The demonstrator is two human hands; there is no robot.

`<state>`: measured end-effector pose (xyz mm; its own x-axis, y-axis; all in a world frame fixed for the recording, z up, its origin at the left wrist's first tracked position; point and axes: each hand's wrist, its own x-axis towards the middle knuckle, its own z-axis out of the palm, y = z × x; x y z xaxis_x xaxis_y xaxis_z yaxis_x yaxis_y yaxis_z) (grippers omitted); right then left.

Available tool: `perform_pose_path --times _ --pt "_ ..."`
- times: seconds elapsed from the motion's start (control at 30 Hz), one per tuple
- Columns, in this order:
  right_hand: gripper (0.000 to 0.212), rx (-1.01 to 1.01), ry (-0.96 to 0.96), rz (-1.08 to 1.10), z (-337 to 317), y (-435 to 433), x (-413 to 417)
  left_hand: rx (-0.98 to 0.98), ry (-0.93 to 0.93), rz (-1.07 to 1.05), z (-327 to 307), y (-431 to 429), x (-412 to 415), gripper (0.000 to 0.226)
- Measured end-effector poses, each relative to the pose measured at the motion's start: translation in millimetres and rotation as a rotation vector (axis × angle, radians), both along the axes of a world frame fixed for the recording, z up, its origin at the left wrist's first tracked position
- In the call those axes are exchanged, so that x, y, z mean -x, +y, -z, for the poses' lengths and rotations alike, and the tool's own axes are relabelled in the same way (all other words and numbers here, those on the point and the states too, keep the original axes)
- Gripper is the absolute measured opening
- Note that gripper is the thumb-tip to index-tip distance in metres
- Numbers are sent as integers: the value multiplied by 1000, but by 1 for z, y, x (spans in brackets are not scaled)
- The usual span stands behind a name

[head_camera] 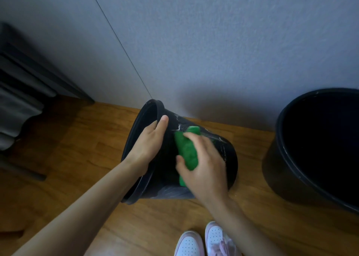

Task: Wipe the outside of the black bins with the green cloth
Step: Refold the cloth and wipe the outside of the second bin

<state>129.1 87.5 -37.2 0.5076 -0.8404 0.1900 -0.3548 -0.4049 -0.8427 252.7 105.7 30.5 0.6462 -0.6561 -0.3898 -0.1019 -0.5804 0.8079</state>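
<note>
A black bin (223, 151) is tipped on its side above the wooden floor, its mouth facing left. My left hand (149, 147) grips its rim, fingers inside and thumb on the outer wall. My right hand (204, 164) presses a folded green cloth (187, 151) against the bin's outer side; whitish streaks show on the wall near the cloth. A second black bin (287, 158) stands upright at the right, partly cut off by the frame edge.
A grey wall (194, 51) rises right behind the bins. Dark furniture with grey drawers (21, 92) stands at the left. My two white and pink shoes (206, 240) rest on the wooden floor (81, 158) at the bottom.
</note>
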Motion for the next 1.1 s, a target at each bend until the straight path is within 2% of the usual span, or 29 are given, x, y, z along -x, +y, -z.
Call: perform_pose_path --times 0.13,0.2,0.33,0.47,0.57,0.67,0.77,0.9,1.0,1.1 --pt "39 26 -104 -40 -17 5 -18 11 -26 13 3 4 2 54" --pt "36 58 -87 -37 -14 0 -18 18 -17 7 4 5 0 57" --pt "33 129 65 -10 2 -25 -22 -2 16 -14 7 11 -9 48" --pt "34 -72 288 80 30 -66 -13 -38 40 -19 8 23 -14 56" --pt "35 -116 343 119 34 -71 -8 -6 12 -15 8 25 -13 45" --pt "37 -81 328 148 20 -52 -15 15 -12 -4 8 27 -10 39" --pt "39 -33 171 88 -6 -24 -32 22 -66 11 12 28 -9 46" --pt "42 -17 22 29 -29 -7 -49 61 -97 41 13 24 -5 42" --pt "38 -38 64 5 -22 -21 -46 69 -91 40 11 22 -4 40" --pt "37 -89 226 26 2 -51 -36 47 -66 32 10 23 -6 42"
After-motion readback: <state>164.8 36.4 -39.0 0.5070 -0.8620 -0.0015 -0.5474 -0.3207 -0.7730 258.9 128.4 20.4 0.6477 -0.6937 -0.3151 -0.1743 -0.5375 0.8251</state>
